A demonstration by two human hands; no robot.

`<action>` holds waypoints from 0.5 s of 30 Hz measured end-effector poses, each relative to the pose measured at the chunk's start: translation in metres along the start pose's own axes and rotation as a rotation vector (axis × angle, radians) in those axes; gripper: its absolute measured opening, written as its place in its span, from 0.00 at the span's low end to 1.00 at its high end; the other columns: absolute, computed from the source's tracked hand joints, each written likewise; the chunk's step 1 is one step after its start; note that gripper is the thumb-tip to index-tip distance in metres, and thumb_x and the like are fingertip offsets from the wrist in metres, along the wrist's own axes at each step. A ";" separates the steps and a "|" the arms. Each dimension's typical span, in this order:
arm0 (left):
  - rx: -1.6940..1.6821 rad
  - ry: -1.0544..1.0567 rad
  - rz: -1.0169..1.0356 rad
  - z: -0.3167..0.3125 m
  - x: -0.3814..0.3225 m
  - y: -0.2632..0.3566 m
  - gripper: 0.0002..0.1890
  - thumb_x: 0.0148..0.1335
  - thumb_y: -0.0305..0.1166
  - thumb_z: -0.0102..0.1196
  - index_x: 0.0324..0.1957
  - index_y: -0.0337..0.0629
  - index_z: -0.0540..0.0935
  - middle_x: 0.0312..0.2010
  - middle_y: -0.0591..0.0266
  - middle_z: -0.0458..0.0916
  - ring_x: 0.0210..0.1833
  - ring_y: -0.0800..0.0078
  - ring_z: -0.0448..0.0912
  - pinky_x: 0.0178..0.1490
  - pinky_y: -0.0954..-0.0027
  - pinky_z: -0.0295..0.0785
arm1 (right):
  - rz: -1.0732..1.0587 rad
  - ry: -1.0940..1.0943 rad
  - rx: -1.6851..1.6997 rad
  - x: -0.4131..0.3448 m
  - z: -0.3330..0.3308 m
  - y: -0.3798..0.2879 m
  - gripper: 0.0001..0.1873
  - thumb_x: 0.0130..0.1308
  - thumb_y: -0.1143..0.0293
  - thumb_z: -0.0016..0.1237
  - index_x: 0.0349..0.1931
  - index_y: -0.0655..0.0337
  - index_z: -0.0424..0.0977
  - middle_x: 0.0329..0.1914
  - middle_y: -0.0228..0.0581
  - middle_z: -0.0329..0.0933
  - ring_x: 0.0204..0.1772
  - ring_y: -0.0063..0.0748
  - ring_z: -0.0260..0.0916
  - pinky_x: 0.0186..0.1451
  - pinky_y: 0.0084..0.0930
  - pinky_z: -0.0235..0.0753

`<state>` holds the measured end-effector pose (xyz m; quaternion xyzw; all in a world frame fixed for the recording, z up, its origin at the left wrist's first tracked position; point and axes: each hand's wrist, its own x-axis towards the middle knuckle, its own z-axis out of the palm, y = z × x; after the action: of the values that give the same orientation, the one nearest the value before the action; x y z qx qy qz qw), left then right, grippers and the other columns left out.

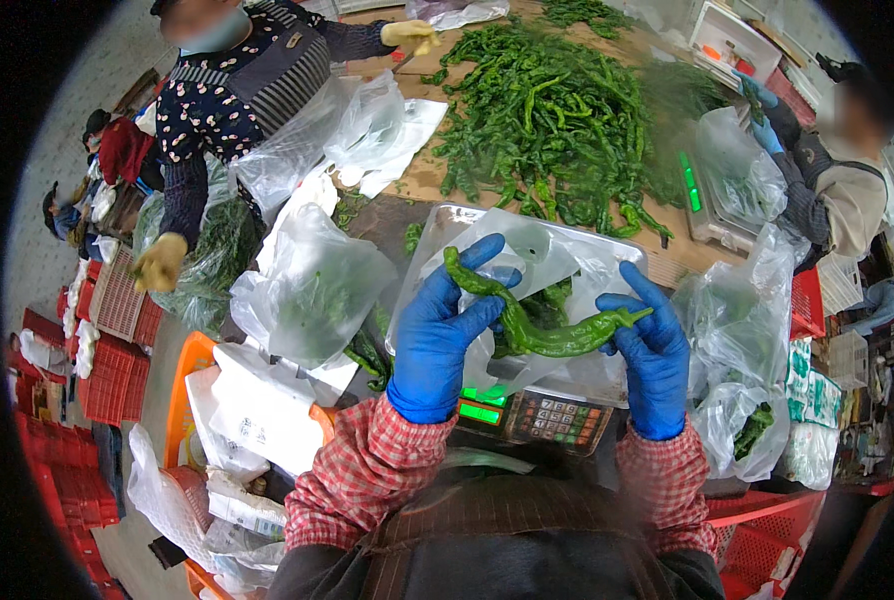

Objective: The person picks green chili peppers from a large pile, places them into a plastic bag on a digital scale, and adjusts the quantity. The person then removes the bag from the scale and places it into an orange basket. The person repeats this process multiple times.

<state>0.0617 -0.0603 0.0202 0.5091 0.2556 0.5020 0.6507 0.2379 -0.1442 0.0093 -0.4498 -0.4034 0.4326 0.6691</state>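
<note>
A long curved green pepper (567, 339) is stretched between my two blue-gloved hands. My left hand (447, 322) pinches it near its upper bend, between thumb and fingers. At its stem end, my right hand (651, 352) grips it with thumb and fingertips. Beneath the pepper, a clear plastic bag (529, 232) lies opened on the metal pan of a digital scale (630, 255). More green peppers (548, 304) show inside that bag, partly hidden by my hands. The scale's keypad (555, 420) and lit green display (480, 412) face me.
A large heap of green peppers (544, 120) covers the table beyond the scale. Filled plastic bags (319, 292) stand at left, others (739, 322) at right. An orange basket (191, 349) sits lower left. Two gloved co-workers stand across the table, one by another scale (724, 232).
</note>
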 end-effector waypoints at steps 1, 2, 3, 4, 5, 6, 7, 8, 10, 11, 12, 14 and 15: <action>0.017 0.002 0.005 -0.001 0.001 -0.001 0.23 0.50 0.15 0.45 0.51 0.36 0.67 0.50 0.58 0.68 0.44 0.73 0.72 0.39 0.78 0.67 | -0.015 0.002 -0.014 0.000 0.001 0.000 0.28 0.50 0.85 0.44 0.55 0.62 0.57 0.44 0.42 0.70 0.40 0.23 0.68 0.41 0.17 0.70; 0.034 0.004 0.010 -0.002 0.001 -0.001 0.22 0.49 0.15 0.46 0.50 0.37 0.67 0.51 0.57 0.67 0.43 0.73 0.72 0.35 0.78 0.68 | -0.030 0.005 -0.028 0.000 0.002 -0.001 0.28 0.50 0.86 0.44 0.54 0.62 0.58 0.44 0.42 0.70 0.42 0.24 0.68 0.42 0.17 0.69; 0.041 0.014 -0.008 -0.003 0.002 -0.001 0.22 0.49 0.16 0.46 0.50 0.37 0.67 0.50 0.57 0.68 0.43 0.73 0.72 0.35 0.79 0.68 | -0.044 0.014 -0.047 0.000 0.003 -0.001 0.28 0.49 0.87 0.44 0.53 0.63 0.59 0.44 0.41 0.70 0.43 0.24 0.68 0.43 0.18 0.69; 0.049 0.023 -0.026 -0.004 0.002 0.001 0.22 0.49 0.16 0.46 0.50 0.37 0.67 0.50 0.57 0.68 0.44 0.73 0.72 0.35 0.79 0.68 | -0.068 0.011 -0.090 0.000 0.005 -0.002 0.28 0.49 0.88 0.44 0.53 0.63 0.59 0.44 0.41 0.70 0.44 0.25 0.67 0.44 0.18 0.68; 0.057 0.032 -0.043 -0.005 0.002 0.001 0.22 0.50 0.16 0.46 0.50 0.38 0.67 0.50 0.57 0.68 0.44 0.73 0.72 0.35 0.79 0.68 | -0.091 0.008 -0.133 0.000 0.007 -0.003 0.27 0.48 0.88 0.44 0.52 0.63 0.60 0.44 0.41 0.70 0.45 0.25 0.67 0.45 0.18 0.67; 0.099 0.037 -0.033 -0.010 0.003 0.002 0.23 0.49 0.16 0.47 0.51 0.38 0.67 0.50 0.57 0.68 0.43 0.74 0.72 0.34 0.79 0.68 | -0.118 -0.003 -0.173 0.001 0.009 -0.004 0.27 0.48 0.89 0.44 0.52 0.64 0.61 0.43 0.40 0.70 0.46 0.26 0.67 0.46 0.18 0.67; 0.107 0.047 0.000 -0.009 0.002 0.001 0.23 0.49 0.16 0.47 0.51 0.38 0.67 0.50 0.57 0.68 0.43 0.74 0.72 0.33 0.79 0.68 | -0.126 -0.006 -0.214 0.000 0.010 -0.007 0.27 0.47 0.89 0.44 0.51 0.64 0.61 0.43 0.40 0.70 0.46 0.26 0.67 0.46 0.19 0.67; 0.115 0.059 0.034 -0.008 0.002 0.000 0.24 0.49 0.16 0.47 0.51 0.37 0.67 0.50 0.57 0.68 0.43 0.74 0.72 0.33 0.79 0.69 | -0.133 -0.011 -0.254 -0.002 0.010 -0.009 0.27 0.47 0.89 0.45 0.51 0.64 0.61 0.43 0.40 0.70 0.46 0.26 0.67 0.46 0.19 0.66; 0.115 0.067 0.082 -0.006 0.002 0.002 0.27 0.48 0.13 0.47 0.54 0.36 0.64 0.47 0.58 0.69 0.42 0.77 0.70 0.36 0.81 0.68 | -0.153 -0.007 -0.278 -0.005 0.010 -0.014 0.27 0.47 0.89 0.45 0.50 0.65 0.61 0.43 0.40 0.70 0.46 0.26 0.67 0.45 0.19 0.66; 0.106 0.080 0.086 -0.005 0.003 0.003 0.27 0.48 0.13 0.47 0.54 0.36 0.64 0.48 0.58 0.69 0.42 0.77 0.70 0.35 0.81 0.68 | -0.159 -0.003 -0.308 -0.007 0.009 -0.016 0.27 0.47 0.89 0.45 0.50 0.65 0.62 0.42 0.40 0.70 0.46 0.26 0.67 0.45 0.19 0.66; 0.097 0.094 0.089 -0.005 0.003 0.002 0.27 0.48 0.13 0.47 0.54 0.36 0.64 0.49 0.59 0.68 0.42 0.77 0.71 0.33 0.81 0.69 | -0.165 0.001 -0.338 -0.009 0.009 -0.017 0.27 0.46 0.88 0.45 0.50 0.65 0.62 0.42 0.40 0.71 0.45 0.26 0.67 0.45 0.19 0.66; 0.117 0.102 0.150 -0.007 0.004 0.002 0.27 0.49 0.13 0.46 0.54 0.36 0.63 0.52 0.60 0.65 0.43 0.75 0.72 0.29 0.82 0.70 | -0.153 0.012 -0.364 -0.013 0.012 -0.023 0.26 0.46 0.87 0.46 0.50 0.65 0.62 0.41 0.40 0.71 0.44 0.25 0.68 0.45 0.19 0.66; 0.088 0.116 0.134 -0.006 0.004 0.003 0.26 0.49 0.13 0.46 0.54 0.37 0.64 0.52 0.60 0.65 0.43 0.75 0.72 0.28 0.82 0.70 | -0.189 -0.005 -0.412 -0.015 0.014 -0.025 0.26 0.46 0.87 0.46 0.50 0.65 0.63 0.41 0.40 0.72 0.43 0.25 0.68 0.45 0.19 0.66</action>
<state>0.0570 -0.0545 0.0221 0.5233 0.2797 0.5615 0.5768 0.2263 -0.1600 0.0347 -0.5362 -0.5254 0.2777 0.5995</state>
